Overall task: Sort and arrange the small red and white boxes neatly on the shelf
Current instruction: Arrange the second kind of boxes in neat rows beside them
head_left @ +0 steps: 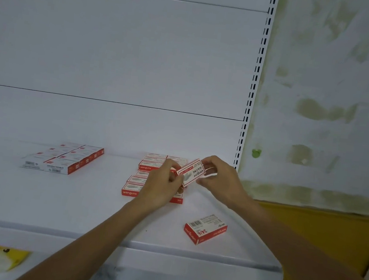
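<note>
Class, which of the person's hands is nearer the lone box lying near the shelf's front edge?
Right. The right hand is above the lone box, slightly further back; the left hand is further left.

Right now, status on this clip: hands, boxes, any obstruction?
Left hand and right hand both pinching one box above the right group. Loose box askew near shelf edge. Left group tidy. Nothing blocking.
</note>
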A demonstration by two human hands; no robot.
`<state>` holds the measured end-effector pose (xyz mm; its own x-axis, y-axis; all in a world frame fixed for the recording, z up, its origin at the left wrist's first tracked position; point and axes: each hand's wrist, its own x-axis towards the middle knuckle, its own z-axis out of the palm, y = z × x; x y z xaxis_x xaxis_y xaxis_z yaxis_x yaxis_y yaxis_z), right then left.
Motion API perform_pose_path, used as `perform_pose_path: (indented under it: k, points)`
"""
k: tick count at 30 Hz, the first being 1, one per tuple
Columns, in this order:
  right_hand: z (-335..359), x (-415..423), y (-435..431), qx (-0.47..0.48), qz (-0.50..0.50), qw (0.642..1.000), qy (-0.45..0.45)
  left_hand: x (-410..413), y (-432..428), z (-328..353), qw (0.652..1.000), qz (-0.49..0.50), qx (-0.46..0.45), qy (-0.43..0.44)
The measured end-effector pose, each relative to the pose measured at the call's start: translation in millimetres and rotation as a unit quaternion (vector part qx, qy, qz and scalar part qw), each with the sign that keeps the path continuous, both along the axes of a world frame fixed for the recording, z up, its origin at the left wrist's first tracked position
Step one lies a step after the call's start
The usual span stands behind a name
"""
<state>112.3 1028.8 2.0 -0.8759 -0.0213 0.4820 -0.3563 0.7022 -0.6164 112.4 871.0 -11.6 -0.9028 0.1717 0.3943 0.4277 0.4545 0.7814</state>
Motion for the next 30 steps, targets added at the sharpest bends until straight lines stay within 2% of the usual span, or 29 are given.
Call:
perform_pose_path:
  k: [4, 12, 15, 21, 24, 27, 30]
  points:
    - [4, -7, -17, 0.0, 0.009, 1.0, 0.017, -8, -21, 3, 1.0, -0.015, 0.017, -0.016]
    - [-1, -22, -47, 0.115, 0.032, 0.991, 0.066, -28, -58, 8, 0.994, -0.039, 0.047, -0.087]
    - [-3, -25, -57, 0.157, 0.039, 0.985, 0.059, -35, -68, 9, 0.993, -0.034, 0.034, -0.109]
    - [1, -33, -78, 0.168, 0.032, 0.985, 0.032, -49, -91, 7, 0.994, -0.034, 0.018, -0.102]
    - [2, -40, -82, 0.138, 0.001, 0.99, 0.024, -49, -98, 2, 0.997, -0.018, -0.021, -0.074]
    - [0, -50, -82, 0.098, -0.037, 0.994, -0.005, -51, -109, -12, 0.994, 0.008, -0.066, -0.082]
    - [-7, -54, -84, 0.104, -0.057, 0.992, -0.037, -55, -113, -21, 0.989, 0.02, -0.124, -0.084]
